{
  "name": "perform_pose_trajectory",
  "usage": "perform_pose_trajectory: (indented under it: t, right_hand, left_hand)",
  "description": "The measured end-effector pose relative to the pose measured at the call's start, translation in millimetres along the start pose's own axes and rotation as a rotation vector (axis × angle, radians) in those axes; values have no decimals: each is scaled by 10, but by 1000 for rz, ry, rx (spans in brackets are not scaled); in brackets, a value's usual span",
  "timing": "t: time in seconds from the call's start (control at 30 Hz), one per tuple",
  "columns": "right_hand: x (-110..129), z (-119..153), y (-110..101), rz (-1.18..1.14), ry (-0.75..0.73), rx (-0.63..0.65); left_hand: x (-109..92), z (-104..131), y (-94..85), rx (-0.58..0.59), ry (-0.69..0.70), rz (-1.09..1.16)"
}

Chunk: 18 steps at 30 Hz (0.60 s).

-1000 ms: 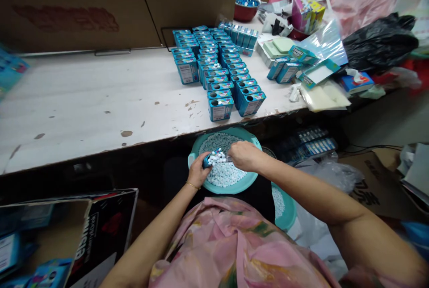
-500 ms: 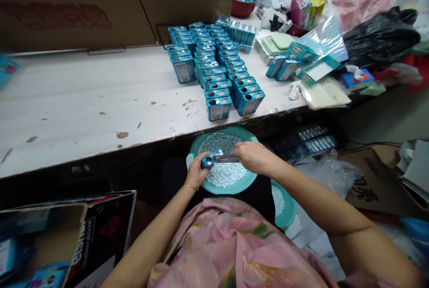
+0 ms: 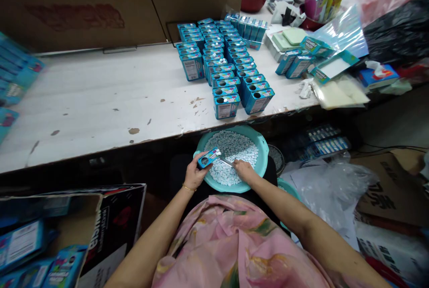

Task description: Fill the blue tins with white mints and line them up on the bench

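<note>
Held in my left hand [image 3: 195, 173] is a small blue tin [image 3: 208, 157], tilted, with a dark round opening and a few white pieces at its right end. My right hand [image 3: 244, 170] is closed round the handle of a metal scoop [image 3: 227, 161], whose far end is beside the tin. Both are over a turquoise basin [image 3: 263, 156] of small white candies [image 3: 231, 145]. On the table, rows of blue tins [image 3: 227, 106] stand upright, many with dark round openings on top and some with white pieces on them.
A white table [image 3: 100, 100] backs onto a large cardboard box [image 3: 83, 6]. A box of blue packs [image 3: 90, 234] lies lower left. Small cartons [image 3: 300, 65], a red bowl [image 3: 254, 2] and plastic bags are at the right. Blue packages [image 3: 16, 73] stand at the left edge.
My right hand has moved down with the scoop, which now slants below the tin's right end. The tin has turned, so its top faces me more. The view has shifted left.
</note>
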State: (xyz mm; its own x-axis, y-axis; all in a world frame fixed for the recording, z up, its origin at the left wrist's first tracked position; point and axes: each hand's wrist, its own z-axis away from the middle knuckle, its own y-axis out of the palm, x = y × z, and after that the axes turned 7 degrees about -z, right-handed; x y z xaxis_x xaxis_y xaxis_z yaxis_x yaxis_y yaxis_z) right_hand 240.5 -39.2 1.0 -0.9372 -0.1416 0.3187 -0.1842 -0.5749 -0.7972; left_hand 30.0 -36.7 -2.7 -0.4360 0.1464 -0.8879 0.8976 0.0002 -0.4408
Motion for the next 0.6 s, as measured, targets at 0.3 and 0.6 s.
perform_pose_trajectory:
  t: [0.3,0.6]
  right_hand:
    - [-266,162,-320,-338,-136,115]
    - [248,693,-1306,-211,-291,-98]
  left_hand:
    - [-54,-55,-72,-111,-91,-25]
    - [-165,-27,21,-30,26,-62]
